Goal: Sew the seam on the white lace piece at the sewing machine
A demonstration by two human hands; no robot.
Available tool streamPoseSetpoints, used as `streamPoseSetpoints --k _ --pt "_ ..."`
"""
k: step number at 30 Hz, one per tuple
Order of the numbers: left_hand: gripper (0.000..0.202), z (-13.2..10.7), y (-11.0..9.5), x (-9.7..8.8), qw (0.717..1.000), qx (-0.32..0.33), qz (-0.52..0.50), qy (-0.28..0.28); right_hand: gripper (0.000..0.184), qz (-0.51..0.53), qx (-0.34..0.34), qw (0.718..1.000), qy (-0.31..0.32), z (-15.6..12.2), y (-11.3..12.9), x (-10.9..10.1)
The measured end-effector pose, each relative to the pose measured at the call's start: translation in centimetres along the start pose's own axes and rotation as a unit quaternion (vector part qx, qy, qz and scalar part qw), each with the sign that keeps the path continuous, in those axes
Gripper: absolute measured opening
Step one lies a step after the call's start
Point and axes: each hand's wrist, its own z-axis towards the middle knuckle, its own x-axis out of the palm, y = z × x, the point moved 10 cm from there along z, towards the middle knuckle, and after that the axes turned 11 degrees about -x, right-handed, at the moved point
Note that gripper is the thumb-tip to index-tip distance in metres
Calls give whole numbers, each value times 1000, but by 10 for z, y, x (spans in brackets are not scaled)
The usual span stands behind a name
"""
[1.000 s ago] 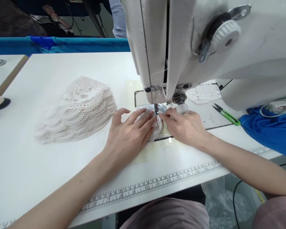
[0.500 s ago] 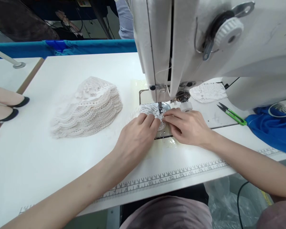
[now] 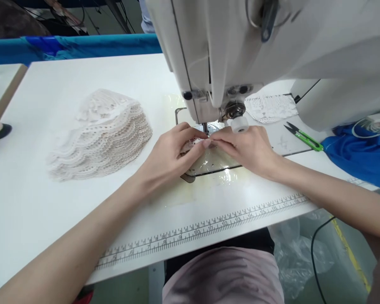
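Observation:
A small white lace piece [image 3: 190, 146] lies under the presser foot [image 3: 205, 128] of a white sewing machine [image 3: 240, 50], mostly covered by my fingers. My left hand [image 3: 171, 154] curls over it from the left, fingers pressed together on the lace. From the right, my right hand [image 3: 245, 147] pinches the lace's edge just in front of the needle. The fingertips of both hands meet at the foot.
A tall stack of white lace pieces [image 3: 101, 133] sits on the white table [image 3: 66, 202] to the left. Another lace piece [image 3: 270, 107] lies behind the machine, green thread snips [image 3: 304, 137] and blue cloth [image 3: 357, 158] to the right. A ruler strip [image 3: 209, 226] runs along the front edge.
Both hands moved closer to the presser foot and gathered the lace, so less of it shows. The left hand went from flat to curled. The camera tilted.

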Motion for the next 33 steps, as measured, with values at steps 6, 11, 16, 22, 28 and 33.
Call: streamPoseSetpoints --k 6,11,16,22,28,33 --pt "20 5 8 1 1000 12 -25 2 29 -57 12 998 24 7 -4 0" --pt "29 6 8 -2 998 13 -51 14 26 -27 -6 1000 -1 4 -2 0" --pt "29 -12 -11 2 987 140 72 -19 20 30 -59 998 -12 -2 7 2" --pt "22 -52 -38 15 908 244 310 -141 22 -90 -208 968 -109 -18 38 -10" --pt "25 -54 -39 18 906 239 329 -119 19 -117 -227 960 -118 -21 44 -12" --pt "25 -53 -37 18 904 243 331 -119 18 -124 -227 960 -107 -20 46 -13"
